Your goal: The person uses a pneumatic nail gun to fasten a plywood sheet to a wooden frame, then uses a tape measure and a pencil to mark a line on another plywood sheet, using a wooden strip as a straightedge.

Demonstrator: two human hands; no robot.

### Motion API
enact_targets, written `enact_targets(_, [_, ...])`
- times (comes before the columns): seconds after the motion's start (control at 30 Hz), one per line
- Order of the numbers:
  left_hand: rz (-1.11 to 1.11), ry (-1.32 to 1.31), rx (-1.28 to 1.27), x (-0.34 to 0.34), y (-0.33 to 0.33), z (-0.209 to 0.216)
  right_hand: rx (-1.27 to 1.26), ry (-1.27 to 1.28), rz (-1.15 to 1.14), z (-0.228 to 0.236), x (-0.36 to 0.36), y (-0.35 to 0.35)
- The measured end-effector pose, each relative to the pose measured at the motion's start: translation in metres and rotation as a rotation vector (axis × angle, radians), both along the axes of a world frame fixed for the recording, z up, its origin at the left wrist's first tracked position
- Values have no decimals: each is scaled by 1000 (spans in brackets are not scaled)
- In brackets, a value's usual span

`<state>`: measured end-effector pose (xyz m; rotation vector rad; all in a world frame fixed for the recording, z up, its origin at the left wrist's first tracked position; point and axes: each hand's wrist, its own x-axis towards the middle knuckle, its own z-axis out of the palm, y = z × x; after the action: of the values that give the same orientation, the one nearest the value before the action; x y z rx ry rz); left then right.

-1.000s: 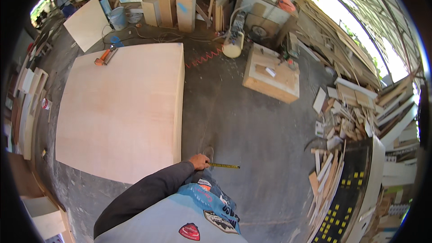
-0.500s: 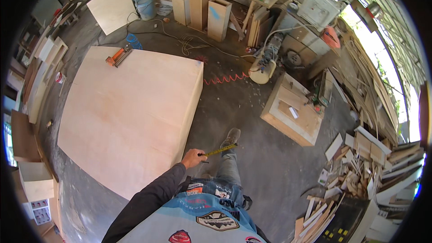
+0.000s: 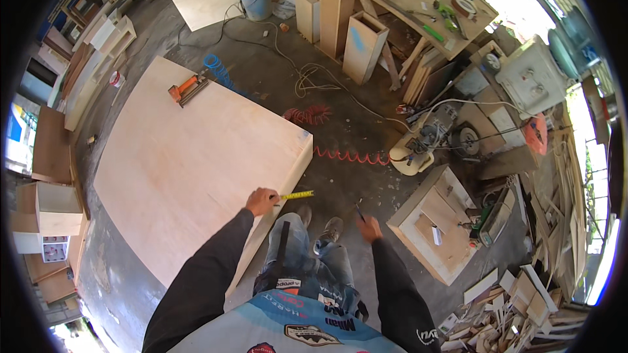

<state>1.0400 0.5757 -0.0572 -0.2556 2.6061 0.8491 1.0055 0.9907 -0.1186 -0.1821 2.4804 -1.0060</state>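
Observation:
A large pale plywood box (image 3: pixel 196 163) lies on the floor in front of me, to the left. My left hand (image 3: pixel 261 201) is at its right edge, closed on a tape measure (image 3: pixel 297 195); a short length of yellow blade points right, past the edge. Fingers cover the tape's case. Off to the right, above the floor, my right hand (image 3: pixel 369 228) grips a slim dark pencil-like tool (image 3: pixel 359 212), its end pointing up and away. On the box's far left part rests an orange nail gun (image 3: pixel 188 89), joined to a blue coiled hose (image 3: pixel 219 72).
A red coiled hose (image 3: pixel 353 155) runs over the floor to a cream air compressor (image 3: pixel 412 159). Right of me stands a wooden box (image 3: pixel 435 222) with a green power tool (image 3: pixel 489 212). Wood offcuts (image 3: pixel 504 314) are heaped at lower right. A cluttered workbench (image 3: pixel 418 6) stands far back.
My left hand has moved with the tape from over my leg to the plywood box's edge. My right hand has come into view with the slim tool. The view has shifted, and both feet show.

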Motion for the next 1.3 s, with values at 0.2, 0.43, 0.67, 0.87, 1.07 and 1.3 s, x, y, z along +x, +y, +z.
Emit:
enact_targets(0.2, [-142,-36,5,-121,-43,2,-390,-115,-76,-5,-124,-157])
enact_targets(0.43, [-398,-132,22,-202,-91,-77,-361,-289,-335,-43,-148,-249])
enact_targets(0.67, [-483,-90,59,-262,-159,-134,-212,-224,-585,-89,-176,-283])
enact_targets(0.87, [-450,-14,-133,-315,-286,-128,-115,-95,-797,-105,-179,-300])
enact_targets(1.07, [-427,-175,-306,-371,-394,-113,17,-227,-881,-107,-192,-306])
enact_targets(1.3, [-432,25,-421,-389,-402,-117,-61,-202,-907,-105,-193,-309])
